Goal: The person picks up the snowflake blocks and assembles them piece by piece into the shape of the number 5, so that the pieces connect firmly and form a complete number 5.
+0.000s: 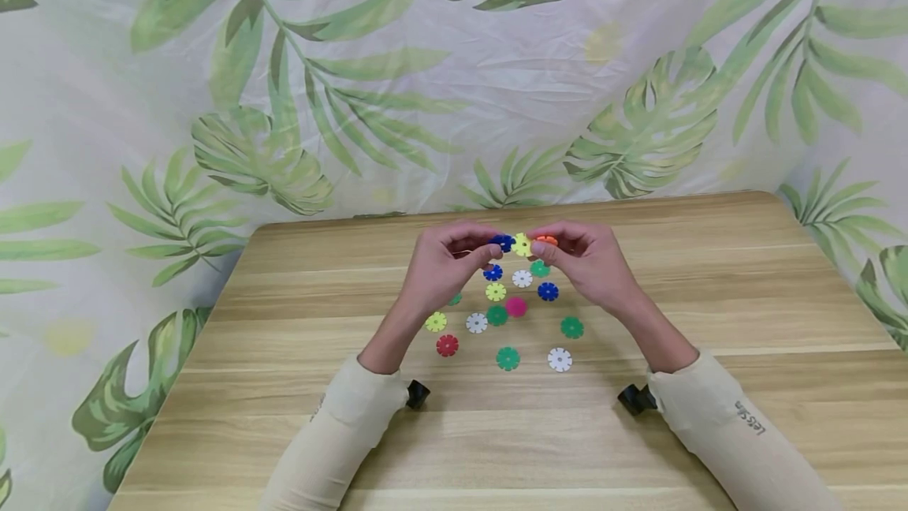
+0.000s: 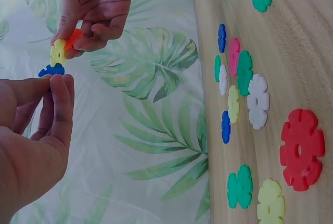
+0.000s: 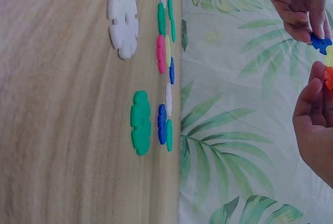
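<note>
While both arms reach up the middle of the frame, the left hand [image 1: 447, 266] and the right hand [image 1: 596, 266] come close together over the far part of the counter [image 1: 319, 298]. The left hand bends its fingers and pinches a blue piece [image 1: 504, 243] between thumb and fingertips. The right hand pinches an orange piece [image 1: 546, 240] the same way, with its thumb tip by the edge of a yellow piece [image 1: 522, 244]. That yellow piece sits between the other two and touches both, so the three make a short row up in the air, a bit right of the middle of the frame.

Fingers hide part of the blue piece and part of the orange piece, so I cannot tell how far the slots go into each other. In the right wrist view, the row is cut off at the right edge. More flat pieces lie below the hands, such as a red piece [image 1: 447, 345] and a pink piece [image 1: 516, 307]. The left hand covers some of a green piece [image 1: 455, 298]. Low in the left wrist view, a green shape [image 2: 239, 186] could be one piece or two; I cannot tell. A pale yellow piece [image 2: 271, 203] near it is cut off by the bottom edge.
</note>
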The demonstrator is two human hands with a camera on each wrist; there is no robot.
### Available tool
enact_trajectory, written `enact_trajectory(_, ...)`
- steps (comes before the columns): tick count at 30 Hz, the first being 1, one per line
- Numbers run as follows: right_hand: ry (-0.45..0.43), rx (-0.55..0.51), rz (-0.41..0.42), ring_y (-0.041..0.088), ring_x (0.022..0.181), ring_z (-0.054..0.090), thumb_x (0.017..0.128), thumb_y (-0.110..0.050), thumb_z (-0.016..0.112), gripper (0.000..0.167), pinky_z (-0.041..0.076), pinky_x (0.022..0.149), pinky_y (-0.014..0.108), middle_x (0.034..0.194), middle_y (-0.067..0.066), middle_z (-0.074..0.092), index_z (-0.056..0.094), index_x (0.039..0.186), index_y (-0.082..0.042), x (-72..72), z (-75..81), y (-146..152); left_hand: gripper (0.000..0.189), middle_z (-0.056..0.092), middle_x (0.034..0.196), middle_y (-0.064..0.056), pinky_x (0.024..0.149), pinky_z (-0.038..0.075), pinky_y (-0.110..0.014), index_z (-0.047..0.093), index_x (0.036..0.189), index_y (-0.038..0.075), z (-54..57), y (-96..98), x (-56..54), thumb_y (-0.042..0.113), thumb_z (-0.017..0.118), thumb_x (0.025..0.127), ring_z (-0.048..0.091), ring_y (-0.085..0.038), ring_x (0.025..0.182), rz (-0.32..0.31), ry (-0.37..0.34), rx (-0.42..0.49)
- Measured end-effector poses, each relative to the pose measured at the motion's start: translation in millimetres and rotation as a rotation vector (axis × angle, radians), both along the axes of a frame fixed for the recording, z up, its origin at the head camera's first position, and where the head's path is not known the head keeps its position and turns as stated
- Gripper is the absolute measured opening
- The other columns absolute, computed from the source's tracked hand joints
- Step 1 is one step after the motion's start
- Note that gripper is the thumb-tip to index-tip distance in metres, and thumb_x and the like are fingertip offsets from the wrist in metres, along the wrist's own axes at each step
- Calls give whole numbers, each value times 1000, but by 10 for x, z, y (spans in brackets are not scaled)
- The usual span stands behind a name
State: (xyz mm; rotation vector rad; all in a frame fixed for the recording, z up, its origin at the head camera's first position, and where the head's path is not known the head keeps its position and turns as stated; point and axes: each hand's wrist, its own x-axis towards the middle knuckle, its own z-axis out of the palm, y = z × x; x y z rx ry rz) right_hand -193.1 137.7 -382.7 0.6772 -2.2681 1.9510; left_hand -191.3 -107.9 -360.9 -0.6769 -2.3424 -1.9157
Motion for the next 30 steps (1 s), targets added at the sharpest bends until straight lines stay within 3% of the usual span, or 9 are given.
enact_trajectory(6,11,-14,2,7,78,70,102,-6,72,18,58,71,20,93,-16,79,78,116,4,13,-11,-18,13,81,99,-22,74,67,-30,81,109,-4,-2,5,8,1,78,96,75,-10,73,11,4,17)
enact_trajectory(8,14,-16,-2,6,78,70,101,-6,73,19,58,71,20,92,-16,79,78,115,5,20,-14,-26,12,80,98,-23,72,67,-29,82,107,-4,-3,13,14,-1,78,96,75,-12,72,17,10,26)
enact_trajectory(13,21,-25,-13,6,78,74,100,-8,74,19,61,72,20,91,-17,79,79,114,5,40,-6,-50,12,81,96,-22,67,64,-25,82,105,-5,-4,43,26,-3,79,94,76,-39,74,29,52,31)
enact_trajectory(16,23,-37,-19,6,79,75,99,-8,75,20,62,73,20,91,-16,80,79,113,5,54,0,-64,13,81,96,-22,65,63,-23,82,106,-5,-9,59,32,-4,79,93,75,-47,75,33,72,37)
enact_trajectory(18,25,-40,-22,6,79,76,99,-9,75,20,62,73,20,91,-17,80,79,113,6,61,-2,-72,13,81,96,-22,63,61,-22,83,106,-5,-13,63,37,-4,79,93,75,-44,74,41,79,40)
enact_trajectory(25,31,-36,-32,5,80,76,97,-11,76,23,62,72,20,91,-18,80,79,113,6,68,-18,-88,13,80,95,-22,62,60,-20,83,105,-5,-27,81,50,-5,80,92,74,-11,70,52,81,57)
enact_trajectory(30,8,-7,-17,6,80,76,99,-10,75,21,62,72,21,92,-13,81,79,114,5,62,-1,-55,14,80,96,-23,64,62,-21,82,106,-5,-31,96,47,-4,80,93,74,-10,70,51,68,51)
